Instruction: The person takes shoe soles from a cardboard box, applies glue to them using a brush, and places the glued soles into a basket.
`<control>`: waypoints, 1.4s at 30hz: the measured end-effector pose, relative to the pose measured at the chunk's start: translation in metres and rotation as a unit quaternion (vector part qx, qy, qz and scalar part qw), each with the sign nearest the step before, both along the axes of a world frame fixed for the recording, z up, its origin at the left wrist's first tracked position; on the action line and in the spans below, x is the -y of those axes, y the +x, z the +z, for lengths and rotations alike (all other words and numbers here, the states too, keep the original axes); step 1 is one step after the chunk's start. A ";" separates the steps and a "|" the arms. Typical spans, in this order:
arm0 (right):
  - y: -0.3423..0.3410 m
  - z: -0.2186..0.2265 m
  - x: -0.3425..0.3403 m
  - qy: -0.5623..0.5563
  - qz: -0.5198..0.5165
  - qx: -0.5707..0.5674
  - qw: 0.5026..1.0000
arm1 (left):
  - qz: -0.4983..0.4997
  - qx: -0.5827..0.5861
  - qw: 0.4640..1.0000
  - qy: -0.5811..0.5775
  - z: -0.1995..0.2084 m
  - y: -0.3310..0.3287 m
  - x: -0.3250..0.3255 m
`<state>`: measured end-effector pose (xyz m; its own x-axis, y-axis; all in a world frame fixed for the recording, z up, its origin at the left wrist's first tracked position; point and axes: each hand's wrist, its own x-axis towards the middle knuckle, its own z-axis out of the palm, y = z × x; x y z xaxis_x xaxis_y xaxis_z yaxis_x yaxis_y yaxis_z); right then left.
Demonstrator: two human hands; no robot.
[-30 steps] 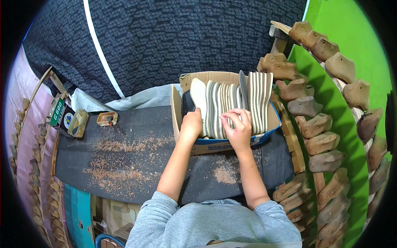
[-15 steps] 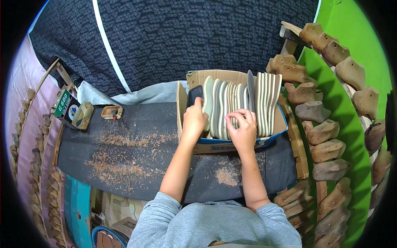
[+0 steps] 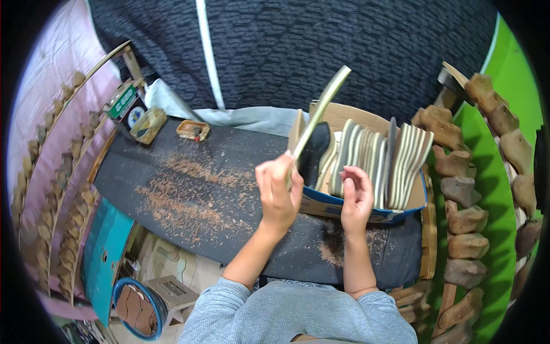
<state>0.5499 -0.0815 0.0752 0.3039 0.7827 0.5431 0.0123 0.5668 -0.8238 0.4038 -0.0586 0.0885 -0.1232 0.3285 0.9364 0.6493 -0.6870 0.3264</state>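
Observation:
My left hand (image 3: 279, 189) is closed on a long, thin, cream-coloured shoe sole (image 3: 322, 107), seen edge-on, which it holds tilted up over the box's left side. Before the row of soles hovers my right hand (image 3: 358, 200), fingers loosely curled and apart, with nothing in it. Inside the cardboard box (image 3: 302, 198), blue on its outer front, several cream and grey soles (image 3: 366, 157) stand packed on edge. One dark grey sole (image 3: 392, 160) rises between them and a striped stack (image 3: 413, 160). Black soles (image 3: 315, 153) lean at the left end.
Wood shavings (image 3: 195, 189) litter the dark-covered table (image 3: 246, 152). A green tin (image 3: 125, 106), a cut-open container (image 3: 150, 126) and a small tray (image 3: 193, 130) stand far left. Wooden shoe lasts (image 3: 467, 246) hang on racks at both sides. A blue-rimmed tub (image 3: 140, 309) sits below left.
My left hand has lifted a cream sole out of the box, leaving a gap near the left end. My right hand has drawn back from the soles. The view has shifted left.

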 end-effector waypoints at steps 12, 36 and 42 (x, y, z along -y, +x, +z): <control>-0.131 -0.028 -0.036 -0.173 0.283 -0.056 0.942 | 0.078 -0.113 0.990 -0.015 -0.069 -0.094 0.023; -0.364 -0.096 -0.095 -0.249 0.270 0.009 0.930 | -0.026 0.172 0.922 -0.345 -0.117 -0.362 -0.047; -0.389 -0.119 -0.104 -0.265 0.271 0.048 0.924 | -0.100 0.257 0.883 -0.379 -0.134 -0.384 -0.060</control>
